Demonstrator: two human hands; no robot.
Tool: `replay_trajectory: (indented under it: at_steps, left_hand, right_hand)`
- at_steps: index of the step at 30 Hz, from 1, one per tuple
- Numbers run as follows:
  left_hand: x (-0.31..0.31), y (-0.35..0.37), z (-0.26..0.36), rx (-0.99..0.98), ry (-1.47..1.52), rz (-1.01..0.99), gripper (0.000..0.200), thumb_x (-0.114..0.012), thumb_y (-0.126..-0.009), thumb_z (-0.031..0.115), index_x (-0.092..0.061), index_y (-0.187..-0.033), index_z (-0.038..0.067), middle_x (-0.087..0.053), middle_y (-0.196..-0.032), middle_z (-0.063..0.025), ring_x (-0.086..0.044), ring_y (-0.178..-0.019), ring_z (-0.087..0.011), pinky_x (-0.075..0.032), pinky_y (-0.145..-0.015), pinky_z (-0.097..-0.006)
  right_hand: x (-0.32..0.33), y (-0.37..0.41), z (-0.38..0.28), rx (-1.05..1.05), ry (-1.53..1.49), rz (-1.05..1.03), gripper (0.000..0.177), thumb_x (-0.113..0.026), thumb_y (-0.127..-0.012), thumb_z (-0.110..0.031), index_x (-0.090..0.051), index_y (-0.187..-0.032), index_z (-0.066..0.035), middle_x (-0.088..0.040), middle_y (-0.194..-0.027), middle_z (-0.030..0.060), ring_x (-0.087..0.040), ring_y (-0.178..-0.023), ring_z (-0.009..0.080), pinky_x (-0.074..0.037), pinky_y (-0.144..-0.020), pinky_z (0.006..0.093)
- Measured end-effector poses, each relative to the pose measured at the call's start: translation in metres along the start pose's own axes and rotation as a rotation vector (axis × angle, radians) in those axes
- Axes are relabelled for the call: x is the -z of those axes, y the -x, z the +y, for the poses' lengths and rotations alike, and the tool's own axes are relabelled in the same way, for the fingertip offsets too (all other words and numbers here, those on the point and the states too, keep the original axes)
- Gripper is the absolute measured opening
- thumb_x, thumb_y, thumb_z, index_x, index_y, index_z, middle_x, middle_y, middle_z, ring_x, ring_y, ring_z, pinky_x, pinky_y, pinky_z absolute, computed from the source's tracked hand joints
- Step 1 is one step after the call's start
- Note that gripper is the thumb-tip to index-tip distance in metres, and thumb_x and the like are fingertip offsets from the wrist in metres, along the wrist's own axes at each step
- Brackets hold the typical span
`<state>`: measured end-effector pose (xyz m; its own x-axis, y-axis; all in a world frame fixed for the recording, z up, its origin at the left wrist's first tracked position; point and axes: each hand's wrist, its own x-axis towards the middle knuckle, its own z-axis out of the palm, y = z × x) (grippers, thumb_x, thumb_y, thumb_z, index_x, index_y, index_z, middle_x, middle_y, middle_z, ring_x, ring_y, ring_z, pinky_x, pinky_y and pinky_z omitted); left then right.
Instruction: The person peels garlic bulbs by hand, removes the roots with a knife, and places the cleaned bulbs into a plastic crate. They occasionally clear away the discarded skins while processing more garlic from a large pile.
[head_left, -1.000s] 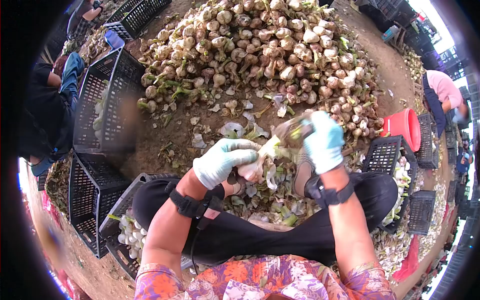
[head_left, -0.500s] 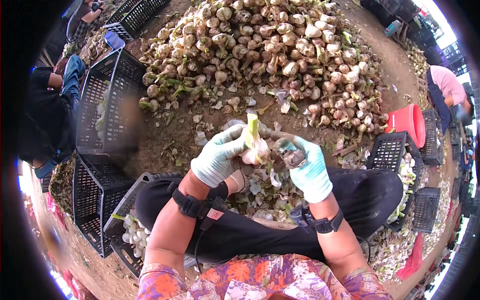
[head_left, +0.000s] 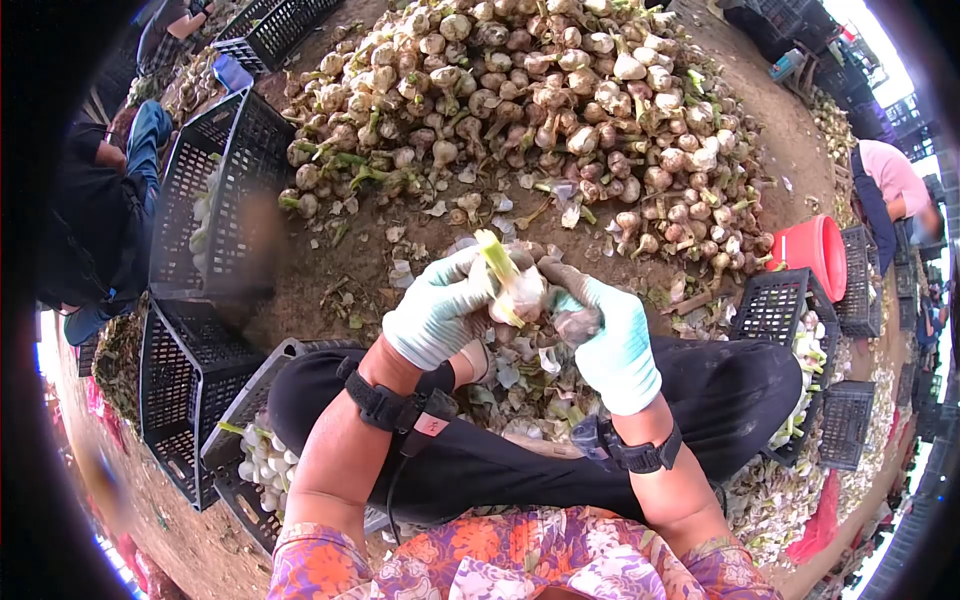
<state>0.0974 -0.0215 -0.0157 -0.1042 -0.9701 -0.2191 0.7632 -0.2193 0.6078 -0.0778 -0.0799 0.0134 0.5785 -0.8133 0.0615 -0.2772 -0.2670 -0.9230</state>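
A pale garlic bulb [head_left: 521,297] with a cut green stem sits in front of me, tilted to the left. My left hand [head_left: 447,305], in a white-and-teal work glove with dirty fingertips, is closed around the bulb's left side. Gloved the same way, my right hand [head_left: 604,330] has its fingers curled and pressed to the bulb's right side. Whether a small tool or loose skin lies inside those right fingers is hidden. Behind both hands rises a large heap of unpeeled garlic [head_left: 540,110] on the dirt floor.
At my lower left, a black crate [head_left: 240,490] holds white trimmed garlic. Another black crate [head_left: 772,305] with trimmed garlic stands on the right, near a red bucket [head_left: 815,257]. More crates and seated people are at both sides. Peeled skins litter the ground between my legs.
The garlic bulb has tipped so its stem leans left. My right fingers have moved in against the bulb. The view has shifted slightly.
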Motion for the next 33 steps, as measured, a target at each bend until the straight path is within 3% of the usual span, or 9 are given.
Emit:
replay_trajectory:
  at_steps: [5,11,15,19,21,22,26,31,33]
  left_hand:
    - [-0.011,0.000,0.005,-0.036,0.006,-0.026,0.061,-0.070,-0.069,0.023,-0.044,-0.117,-0.005,-0.054,-0.110,-0.0153,-0.055,-0.097,-0.0228,-0.044,-0.085,-0.0327]
    - [-0.008,0.002,0.007,0.000,-0.004,-0.040,0.059,-0.073,-0.064,0.020,-0.049,-0.112,-0.004,-0.052,-0.114,-0.0144,-0.055,-0.097,-0.0225,-0.045,-0.084,-0.0339]
    - [-0.003,-0.002,0.002,-0.133,-0.245,-0.180,0.049,-0.064,-0.075,0.016,-0.046,-0.117,-0.002,-0.050,-0.116,-0.0098,-0.051,-0.100,-0.0188,-0.043,-0.084,-0.0290]
    - [-0.014,0.002,0.010,-0.161,-0.574,-0.147,0.045,-0.066,-0.070,0.006,-0.051,-0.112,0.000,-0.051,-0.113,-0.0076,-0.051,-0.097,-0.0172,-0.042,-0.084,-0.0283]
    - [-0.017,0.007,0.016,0.084,-0.520,0.068,0.048,-0.071,-0.068,0.023,-0.055,-0.106,-0.002,-0.052,-0.110,-0.0083,-0.051,-0.096,-0.0165,-0.040,-0.084,-0.0283]
    - [-0.013,0.001,0.012,-0.135,-0.645,-0.048,0.053,-0.069,-0.069,0.033,-0.055,-0.107,-0.001,-0.051,-0.112,-0.0087,-0.050,-0.098,-0.0165,-0.040,-0.084,-0.0283]
    - [-0.012,0.000,0.008,-0.178,-0.524,-0.065,0.061,-0.067,-0.070,0.040,-0.052,-0.110,-0.003,-0.049,-0.116,-0.0101,-0.049,-0.100,-0.0163,-0.038,-0.086,-0.0279]
    - [-0.016,-0.003,0.000,-0.248,-0.401,-0.054,0.047,-0.060,-0.080,0.019,-0.044,-0.119,-0.003,-0.054,-0.099,-0.0058,-0.051,-0.085,-0.0120,-0.040,-0.077,-0.0245]
    - [-0.022,0.002,0.005,-0.191,-0.447,-0.043,0.047,-0.060,-0.081,0.019,-0.044,-0.119,-0.002,-0.055,-0.100,-0.0055,-0.051,-0.086,-0.0116,-0.041,-0.078,-0.0248]
  right_hand:
    - [0.002,0.002,-0.006,0.020,-0.078,0.053,0.039,-0.038,-0.075,0.007,-0.055,-0.109,0.001,-0.059,-0.082,-0.0009,-0.043,-0.065,0.0019,-0.038,-0.059,0.0148]
    - [0.007,0.008,0.000,-0.258,-0.696,-0.007,0.030,-0.043,-0.078,0.004,-0.055,-0.105,0.004,-0.059,-0.084,0.0026,-0.055,-0.071,0.0074,-0.042,-0.061,0.0168]
    - [0.006,0.003,-0.003,0.038,0.157,0.049,0.022,-0.048,-0.069,0.010,-0.058,-0.087,0.003,-0.060,-0.070,0.0051,-0.055,-0.064,0.0077,-0.043,-0.058,0.0197]
    - [0.001,-0.001,-0.004,0.068,0.136,0.051,0.017,-0.052,-0.065,0.010,-0.056,-0.080,0.003,-0.057,-0.061,0.0057,-0.046,-0.054,0.0085,-0.041,-0.051,0.0237]
    - [0.001,0.001,-0.002,0.047,0.225,0.026,0.014,-0.051,-0.068,0.008,-0.057,-0.080,0.003,-0.057,-0.061,0.0047,-0.046,-0.054,0.0077,-0.040,-0.051,0.0223]
    - [-0.002,0.000,0.004,-0.054,0.062,0.060,0.012,-0.050,-0.070,0.005,-0.055,-0.080,0.002,-0.058,-0.064,0.0069,-0.050,-0.057,0.0097,-0.041,-0.052,0.0239]
    - [0.008,-0.001,0.009,-0.098,-0.127,0.115,0.024,-0.039,-0.076,0.007,-0.055,-0.092,0.005,-0.059,-0.077,0.0058,-0.052,-0.067,0.0071,-0.040,-0.057,0.0164]
    - [0.001,-0.002,0.003,-0.035,-0.135,0.019,0.030,-0.052,-0.072,-0.001,-0.057,-0.101,0.002,-0.062,-0.081,0.0157,-0.061,-0.072,0.0226,-0.047,-0.064,0.0276]
    - [0.000,-0.003,0.000,-0.041,-0.015,-0.093,0.031,-0.050,-0.076,0.000,-0.056,-0.106,0.001,-0.063,-0.080,0.0061,-0.054,-0.067,0.0072,-0.044,-0.062,0.0207]
